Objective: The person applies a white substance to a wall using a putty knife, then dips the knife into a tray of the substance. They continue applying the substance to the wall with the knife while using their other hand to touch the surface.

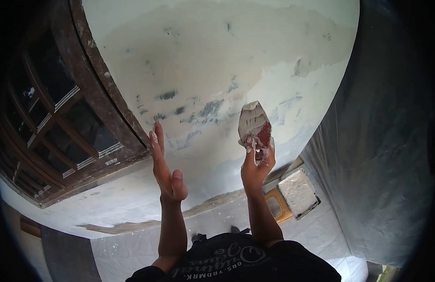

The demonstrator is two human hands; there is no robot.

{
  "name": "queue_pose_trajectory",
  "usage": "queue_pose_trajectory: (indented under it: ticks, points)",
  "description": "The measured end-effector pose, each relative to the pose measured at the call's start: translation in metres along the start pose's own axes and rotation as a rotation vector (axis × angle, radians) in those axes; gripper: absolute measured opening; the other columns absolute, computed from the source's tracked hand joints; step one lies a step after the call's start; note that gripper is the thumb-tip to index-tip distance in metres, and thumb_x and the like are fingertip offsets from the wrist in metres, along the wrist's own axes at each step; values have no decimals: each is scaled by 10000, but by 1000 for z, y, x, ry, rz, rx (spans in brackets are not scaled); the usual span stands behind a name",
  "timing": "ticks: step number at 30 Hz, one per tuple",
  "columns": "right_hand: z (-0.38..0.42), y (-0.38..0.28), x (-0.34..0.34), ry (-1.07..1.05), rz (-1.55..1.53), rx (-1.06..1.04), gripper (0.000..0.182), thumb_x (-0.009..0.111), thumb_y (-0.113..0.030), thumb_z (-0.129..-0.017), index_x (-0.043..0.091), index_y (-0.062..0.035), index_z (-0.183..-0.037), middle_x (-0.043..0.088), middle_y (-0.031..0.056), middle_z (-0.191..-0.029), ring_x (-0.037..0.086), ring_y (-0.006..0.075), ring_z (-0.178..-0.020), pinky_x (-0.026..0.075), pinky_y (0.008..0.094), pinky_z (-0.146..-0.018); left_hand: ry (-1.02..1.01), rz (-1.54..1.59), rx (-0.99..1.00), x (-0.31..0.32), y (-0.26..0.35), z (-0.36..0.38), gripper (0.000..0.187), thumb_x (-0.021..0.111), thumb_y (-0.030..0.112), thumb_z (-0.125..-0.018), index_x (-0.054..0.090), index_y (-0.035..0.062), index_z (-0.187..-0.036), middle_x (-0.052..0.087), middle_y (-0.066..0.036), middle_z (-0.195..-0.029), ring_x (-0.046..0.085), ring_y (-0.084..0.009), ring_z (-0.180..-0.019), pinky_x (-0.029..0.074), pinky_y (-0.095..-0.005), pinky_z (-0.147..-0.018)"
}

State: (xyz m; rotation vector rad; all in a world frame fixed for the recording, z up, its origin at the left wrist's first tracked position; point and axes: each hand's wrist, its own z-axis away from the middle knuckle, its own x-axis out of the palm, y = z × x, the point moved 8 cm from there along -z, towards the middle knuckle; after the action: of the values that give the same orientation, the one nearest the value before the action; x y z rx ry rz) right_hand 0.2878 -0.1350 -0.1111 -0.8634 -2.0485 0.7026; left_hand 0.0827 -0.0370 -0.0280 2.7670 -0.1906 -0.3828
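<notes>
- Fingers [157, 136] of the left hand [166, 169] were straight and together, holding nothing, edge-on to the wall [203, 56].
- Right hand [256, 164] was clamped on a scraper [254, 124], its blade up and caked with white filler, against or just off the wall; I cannot tell which.
- Window frame [99, 94] stood left of the hands.
- On the floor below sat a tray [299, 193] of filler on a yellow stool [279, 207].

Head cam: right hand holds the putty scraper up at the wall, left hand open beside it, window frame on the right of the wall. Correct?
Not quite. The head view shows the window frame on the left of the wall, not the right. The rest stands: the right hand holds the putty scraper up at the wall, and the left hand is open beside it.
</notes>
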Motion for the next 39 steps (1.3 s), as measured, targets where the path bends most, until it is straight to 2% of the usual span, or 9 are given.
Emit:
queue_pose_trajectory:
  ticks: [5,8,10,17,19,21,30,35,39]
  points:
    - [-10,-24,39,-27,421,-405,556,585,144,-771,534,46,-1316,562,152,-991,525,271,-879,466,343,-755,2,47,61,-16,-8,-8,788,317,510,-940,85,53,-1538,246,-264,-1541,217,-412,-1441,101,-534,-1171]
    - [-11,-14,53,-17,520,-378,541,593,130,-775,539,52,-1307,567,154,-985,517,286,-906,457,354,-794,11,15,76,-31,-11,-11,752,320,360,-918,75,-11,-1525,276,-349,-1490,279,-459,-1404,148,-542,-1158]
    - [-11,-15,59,23,548,-427,540,569,151,-764,557,45,-1293,556,136,-983,518,233,-866,461,328,-740,23,54,82,-37,-13,-13,753,316,379,-927,78,-19,-1521,274,-341,-1494,269,-449,-1411,144,-539,-1160]
    - [-18,-9,88,-49,823,-383,498,667,87,-727,601,17,-1215,543,155,-1022,512,308,-930,457,375,-818,62,75,51,-56,-25,-16,798,324,469,-936,66,-4,-1525,260,-332,-1504,253,-445,-1418,142,-544,-1159]
    - [-19,-5,94,-67,860,-355,506,675,82,-718,601,18,-1214,541,157,-1030,516,317,-936,461,382,-820,61,133,17,-57,-30,-15,847,367,534,-899,83,54,-1537,234,-258,-1547,191,-393,-1454,84,-496,-1186]
    - [-18,-5,100,-58,940,-407,521,697,70,-691,603,25,-1202,540,162,-1039,546,334,-929,487,390,-785,65,141,1,-55,-32,-15,849,371,537,-898,83,58,-1537,234,-259,-1546,193,-395,-1453,83,-496,-1186]
    - [3,1,103,-179,876,-396,522,701,73,-680,589,49,-1189,531,187,-1020,588,328,-826,510,371,-690,63,159,10,-49,-26,-14,849,380,523,-893,78,61,-1538,238,-263,-1543,195,-396,-1452,81,-496,-1187]
    - [19,-16,72,-159,690,-376,615,645,111,-716,528,51,-1316,498,129,-884,500,229,-749,457,298,-650,51,164,17,-47,-23,-12,849,380,505,-891,71,48,-1536,239,-264,-1543,197,-396,-1452,81,-496,-1187]
    - [0,-21,53,-90,772,-375,575,601,143,-743,531,62,-1308,478,102,-843,461,201,-712,421,304,-605,58,185,8,-43,-20,-11,851,384,498,-890,68,41,-1535,239,-266,-1542,197,-397,-1452,84,-496,-1188]
